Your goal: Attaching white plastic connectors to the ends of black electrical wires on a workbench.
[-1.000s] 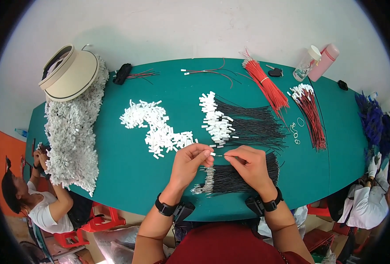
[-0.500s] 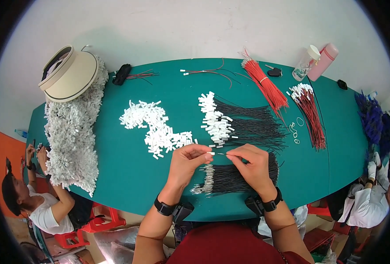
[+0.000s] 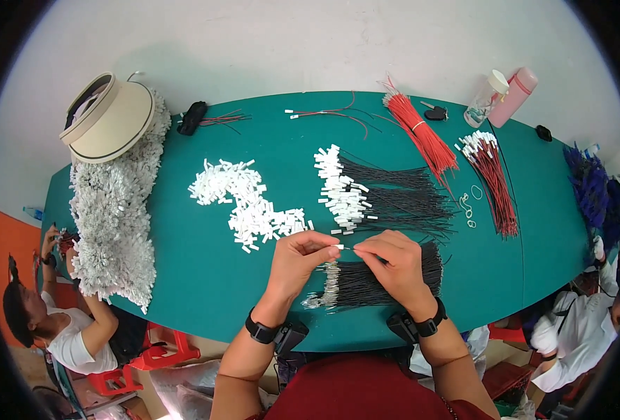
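Between thumb and finger, my left hand (image 3: pixel 300 257) pinches a small white connector housing (image 3: pixel 340 246). My right hand (image 3: pixel 392 260) grips a thin black wire just to its right, the wire's tip at the housing's end; how deep it sits is too small to see. Beneath my hands lies a bundle of black wires (image 3: pixel 369 285) with bare metal terminals on the left ends. Farther off, black wires with white housings (image 3: pixel 345 192) are spread out. A pile of loose white housings (image 3: pixel 243 203) lies left of them.
Red wires (image 3: pixel 422 136) and dark red wires with white ends (image 3: pixel 492 182) lie at the right, near rubber bands, keys and two bottles (image 3: pixel 487 99). A beige visor (image 3: pixel 110 119) rests on a large white heap (image 3: pixel 114 231) at the left. One person works at each side.
My right hand has moved slightly left, bringing the wire's tip up to the white housing. My left hand stays almost still. The person at the right has shifted.
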`<state>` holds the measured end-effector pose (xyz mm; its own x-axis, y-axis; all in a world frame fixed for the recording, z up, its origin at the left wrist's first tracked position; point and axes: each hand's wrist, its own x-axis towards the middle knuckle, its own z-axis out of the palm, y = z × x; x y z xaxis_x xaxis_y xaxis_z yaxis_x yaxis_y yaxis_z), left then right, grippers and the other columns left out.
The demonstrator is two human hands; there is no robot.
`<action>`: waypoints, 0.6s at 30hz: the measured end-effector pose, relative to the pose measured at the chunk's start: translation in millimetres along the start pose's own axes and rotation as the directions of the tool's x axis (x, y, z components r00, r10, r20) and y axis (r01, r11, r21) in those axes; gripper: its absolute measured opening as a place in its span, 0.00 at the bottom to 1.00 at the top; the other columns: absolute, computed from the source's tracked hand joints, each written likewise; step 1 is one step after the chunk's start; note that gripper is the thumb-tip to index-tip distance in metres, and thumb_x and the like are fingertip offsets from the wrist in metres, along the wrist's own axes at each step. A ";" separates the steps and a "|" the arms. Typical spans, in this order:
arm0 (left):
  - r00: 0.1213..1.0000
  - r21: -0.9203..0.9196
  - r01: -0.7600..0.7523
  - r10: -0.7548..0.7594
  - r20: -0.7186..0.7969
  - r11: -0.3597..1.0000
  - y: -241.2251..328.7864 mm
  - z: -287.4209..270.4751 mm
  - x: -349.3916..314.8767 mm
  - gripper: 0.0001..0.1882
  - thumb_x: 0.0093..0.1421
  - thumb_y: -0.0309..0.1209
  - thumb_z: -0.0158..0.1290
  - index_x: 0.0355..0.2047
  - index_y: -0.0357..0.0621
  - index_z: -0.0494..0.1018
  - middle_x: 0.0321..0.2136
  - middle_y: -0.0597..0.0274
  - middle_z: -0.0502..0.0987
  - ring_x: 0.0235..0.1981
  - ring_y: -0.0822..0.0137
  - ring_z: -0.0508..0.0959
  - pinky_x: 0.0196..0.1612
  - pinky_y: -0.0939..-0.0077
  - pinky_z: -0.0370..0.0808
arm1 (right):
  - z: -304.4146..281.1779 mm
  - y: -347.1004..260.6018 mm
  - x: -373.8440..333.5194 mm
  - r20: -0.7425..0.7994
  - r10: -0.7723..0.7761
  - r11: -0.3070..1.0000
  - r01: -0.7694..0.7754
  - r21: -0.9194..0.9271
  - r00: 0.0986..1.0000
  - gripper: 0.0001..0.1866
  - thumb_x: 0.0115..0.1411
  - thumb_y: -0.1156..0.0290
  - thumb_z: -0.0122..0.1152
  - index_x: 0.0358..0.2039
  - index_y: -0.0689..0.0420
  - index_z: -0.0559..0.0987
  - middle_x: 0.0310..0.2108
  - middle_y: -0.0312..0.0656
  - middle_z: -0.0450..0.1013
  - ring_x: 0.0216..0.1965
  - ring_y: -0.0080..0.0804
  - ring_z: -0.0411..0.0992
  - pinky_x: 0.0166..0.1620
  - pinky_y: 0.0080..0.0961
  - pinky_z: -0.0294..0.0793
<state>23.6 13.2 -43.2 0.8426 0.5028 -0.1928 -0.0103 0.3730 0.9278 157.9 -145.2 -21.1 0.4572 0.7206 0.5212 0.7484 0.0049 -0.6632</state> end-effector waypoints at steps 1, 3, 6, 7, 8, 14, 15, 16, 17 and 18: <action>1.000 0.005 -0.007 0.007 0.004 1.000 -0.4 0.0 0.0 0.07 0.58 0.17 0.62 0.38 0.32 0.81 0.32 0.55 0.83 0.33 0.69 0.83 0.39 0.79 0.81 | 0.4 -0.3 -0.3 0.002 0.000 1.000 0.000 -0.001 1.000 0.05 0.52 0.78 0.70 0.31 0.58 0.83 0.28 0.41 0.79 0.29 0.38 0.77 0.33 0.32 0.74; 1.000 0.015 -0.021 0.021 0.012 1.000 -1.1 0.3 -0.1 0.07 0.58 0.17 0.62 0.37 0.32 0.81 0.31 0.55 0.83 0.32 0.69 0.83 0.39 0.79 0.80 | 1.4 0.1 -1.6 0.005 0.013 1.000 -0.013 0.014 1.000 0.05 0.52 0.78 0.70 0.31 0.58 0.83 0.28 0.41 0.79 0.29 0.39 0.77 0.33 0.32 0.75; 1.000 0.032 -0.003 0.003 0.006 0.999 -1.3 2.0 -1.3 0.06 0.58 0.17 0.62 0.37 0.32 0.81 0.31 0.55 0.83 0.32 0.69 0.83 0.38 0.79 0.80 | 2.6 0.0 -2.8 0.012 0.038 0.998 -0.039 0.046 0.999 0.04 0.53 0.78 0.70 0.31 0.58 0.83 0.28 0.42 0.79 0.28 0.40 0.77 0.33 0.32 0.75; 1.000 0.041 0.006 -0.006 0.003 0.999 -1.2 2.4 -1.5 0.06 0.58 0.17 0.62 0.36 0.32 0.81 0.31 0.55 0.83 0.32 0.69 0.83 0.38 0.78 0.80 | 2.6 -0.8 -2.7 0.020 0.044 0.998 -0.044 0.047 0.999 0.04 0.53 0.78 0.70 0.31 0.58 0.83 0.27 0.42 0.79 0.28 0.40 0.77 0.32 0.33 0.75; 1.000 0.041 0.006 -0.007 0.003 0.999 -1.1 2.5 -1.5 0.06 0.58 0.17 0.62 0.36 0.32 0.81 0.31 0.55 0.83 0.32 0.69 0.83 0.38 0.78 0.80 | 2.5 -1.5 -2.6 0.027 0.049 0.998 -0.050 0.048 0.998 0.04 0.53 0.77 0.70 0.31 0.59 0.83 0.27 0.42 0.79 0.28 0.41 0.77 0.32 0.33 0.76; 1.000 0.063 0.023 -0.022 -0.009 0.998 -1.8 4.0 -1.2 0.05 0.57 0.15 0.62 0.35 0.31 0.81 0.31 0.55 0.83 0.32 0.68 0.83 0.38 0.78 0.81 | 2.4 0.8 -3.5 0.041 0.067 0.996 -0.069 0.060 0.997 0.04 0.54 0.77 0.69 0.30 0.59 0.83 0.27 0.43 0.79 0.28 0.41 0.77 0.31 0.32 0.76; 1.000 0.070 0.018 -0.018 -0.011 0.997 -2.1 4.2 -1.2 0.05 0.57 0.15 0.62 0.35 0.31 0.81 0.31 0.55 0.83 0.32 0.68 0.83 0.37 0.78 0.81 | 1.5 1.6 -2.7 0.052 0.098 0.991 -0.102 0.084 0.994 0.04 0.54 0.77 0.69 0.30 0.59 0.83 0.27 0.43 0.79 0.28 0.41 0.77 0.31 0.32 0.76; 1.000 0.070 0.019 -0.018 -0.011 0.997 -2.0 4.8 -1.5 0.05 0.57 0.15 0.62 0.35 0.31 0.81 0.31 0.55 0.83 0.32 0.68 0.83 0.37 0.78 0.81 | 0.5 2.3 -1.8 0.064 0.128 0.985 -0.134 0.107 0.990 0.03 0.54 0.77 0.69 0.30 0.60 0.83 0.27 0.43 0.79 0.28 0.41 0.77 0.31 0.32 0.76; 1.000 0.090 0.018 -0.016 -0.018 0.996 -1.3 5.8 -2.1 0.05 0.57 0.15 0.62 0.35 0.31 0.81 0.31 0.55 0.83 0.32 0.68 0.84 0.37 0.78 0.81 | -0.1 2.5 -1.3 0.077 0.157 0.978 -0.166 0.130 0.985 0.03 0.54 0.77 0.69 0.30 0.60 0.83 0.27 0.43 0.79 0.28 0.41 0.77 0.31 0.32 0.76; 1.000 0.110 0.016 -0.014 -0.024 0.994 -0.5 6.6 -2.7 0.05 0.57 0.15 0.61 0.36 0.31 0.81 0.31 0.55 0.83 0.32 0.68 0.84 0.37 0.78 0.81 | -0.3 2.2 -1.5 0.078 0.157 0.978 -0.166 0.130 0.985 0.03 0.54 0.77 0.69 0.30 0.60 0.83 0.27 0.43 0.79 0.28 0.41 0.77 0.31 0.32 0.76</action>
<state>24.8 6.5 -41.1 0.8296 0.5161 -0.2133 0.0629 0.2932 0.9540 159.1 -146.5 -23.2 0.5301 0.7642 0.3674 0.5934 -0.0248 -0.8045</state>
